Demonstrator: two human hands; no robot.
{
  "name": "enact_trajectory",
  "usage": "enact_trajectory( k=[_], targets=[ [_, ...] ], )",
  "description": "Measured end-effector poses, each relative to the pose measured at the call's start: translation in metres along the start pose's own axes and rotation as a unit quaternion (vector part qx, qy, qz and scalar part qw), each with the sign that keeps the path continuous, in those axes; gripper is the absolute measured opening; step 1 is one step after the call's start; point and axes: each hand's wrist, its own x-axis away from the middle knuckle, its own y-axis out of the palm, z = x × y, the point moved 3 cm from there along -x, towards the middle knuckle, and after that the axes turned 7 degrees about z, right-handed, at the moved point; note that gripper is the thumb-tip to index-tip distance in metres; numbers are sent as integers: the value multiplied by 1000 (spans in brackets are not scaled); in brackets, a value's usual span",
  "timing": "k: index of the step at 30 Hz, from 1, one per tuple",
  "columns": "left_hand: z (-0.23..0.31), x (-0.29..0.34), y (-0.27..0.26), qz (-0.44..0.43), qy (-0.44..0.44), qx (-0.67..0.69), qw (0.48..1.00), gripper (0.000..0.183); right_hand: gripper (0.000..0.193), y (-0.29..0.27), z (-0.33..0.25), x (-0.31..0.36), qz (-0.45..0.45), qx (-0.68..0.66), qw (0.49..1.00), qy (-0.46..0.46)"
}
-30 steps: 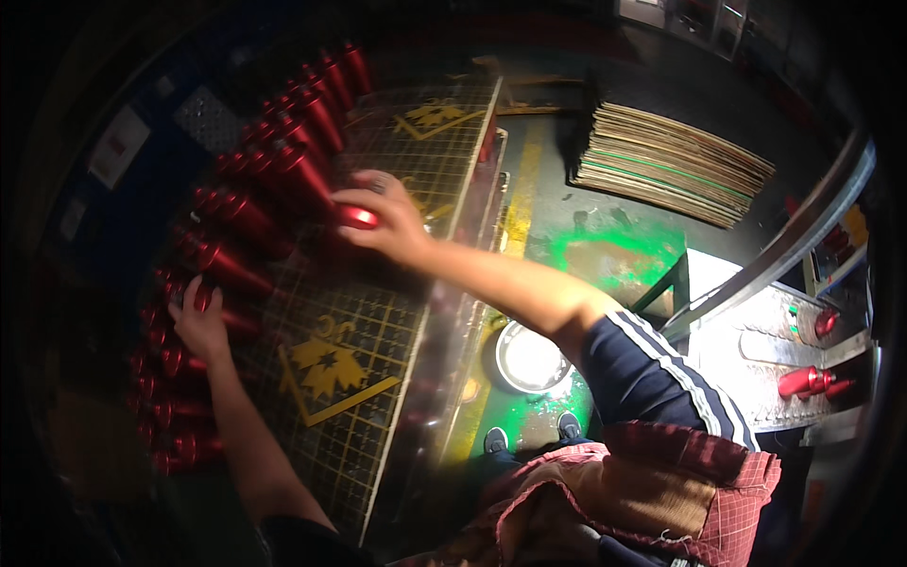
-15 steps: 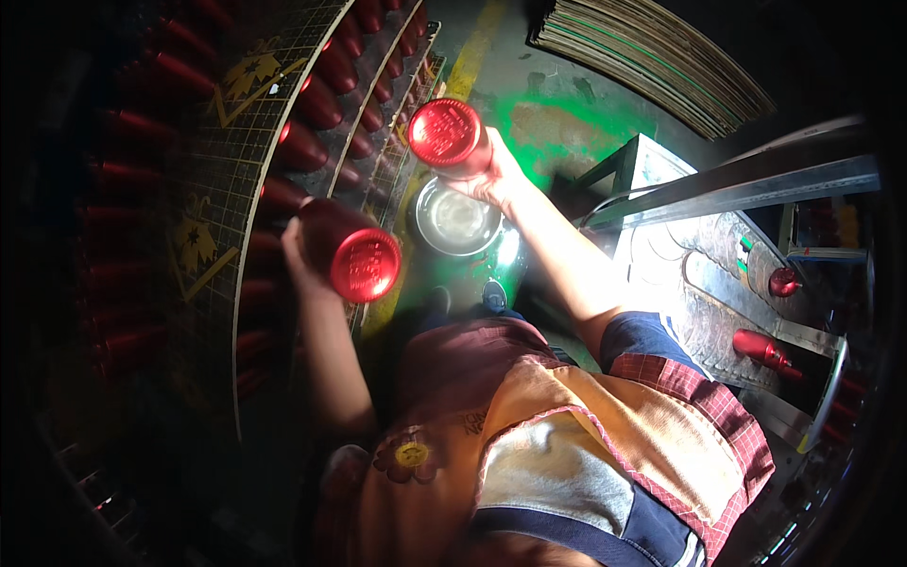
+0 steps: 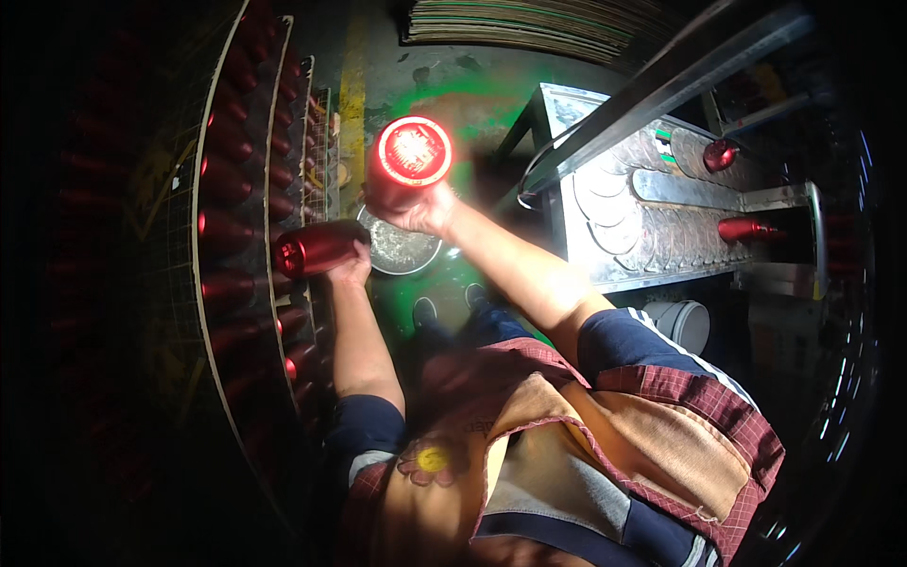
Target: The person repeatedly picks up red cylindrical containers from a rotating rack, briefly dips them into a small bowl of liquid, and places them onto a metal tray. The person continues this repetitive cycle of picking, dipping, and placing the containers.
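Note:
My right hand (image 3: pixel 430 210) is wrapped round a red glass bottle (image 3: pixel 414 156), whose round base faces up and shines brightly. A second red bottle (image 3: pixel 316 249) lies nearly level in my left hand (image 3: pixel 350 267), its base pointing left toward the racks. That hand's fingers are partly hidden by the bottle. To the left stand tall racks (image 3: pixel 198 189) with rows of similar red bottles (image 3: pixel 225 230) between their boards. Below both hands a round pan (image 3: pixel 406 250) with a pale inside sits near the floor, partly covered by my right hand.
At the right is a metal conveyor (image 3: pixel 647 194) of overlapping plates, carrying two red bottles (image 3: pixel 746 230). A metal beam (image 3: pixel 661 94) crosses above it. A white bucket (image 3: pixel 693 326) stands below. Stacked boards (image 3: pixel 520 28) lie at the back, beyond the green-stained floor (image 3: pixel 453 94).
The view has turned, bringing the conveyor further in. The left-hand bottle has tipped from base-up to nearly level, base toward the racks. The right-hand bottle stays held base-up, now more brightly lit.

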Motion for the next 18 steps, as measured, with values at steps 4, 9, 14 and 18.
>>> enact_trajectory(
  k=[4, 9, 14, 18],
  targets=[
    [-31, 54, 24, -82, -93, -47, 991, 48, 53, -7, -8, 70, -4, 38, 996, -77],
    [-168, 126, 107, -187, -62, -414, 889, 49, 38, -75, -70, 303, 90, 153, 906, -385],
    [-434, 132, 141, -259, 230, -627, 697, 38, 32, -123, -136, 561, 382, 393, 506, -666],
    [-638, 107, 109, -413, 354, -728, 417, 33, 31, -163, -191, 617, 546, 510, 63, -661]
  ],
)
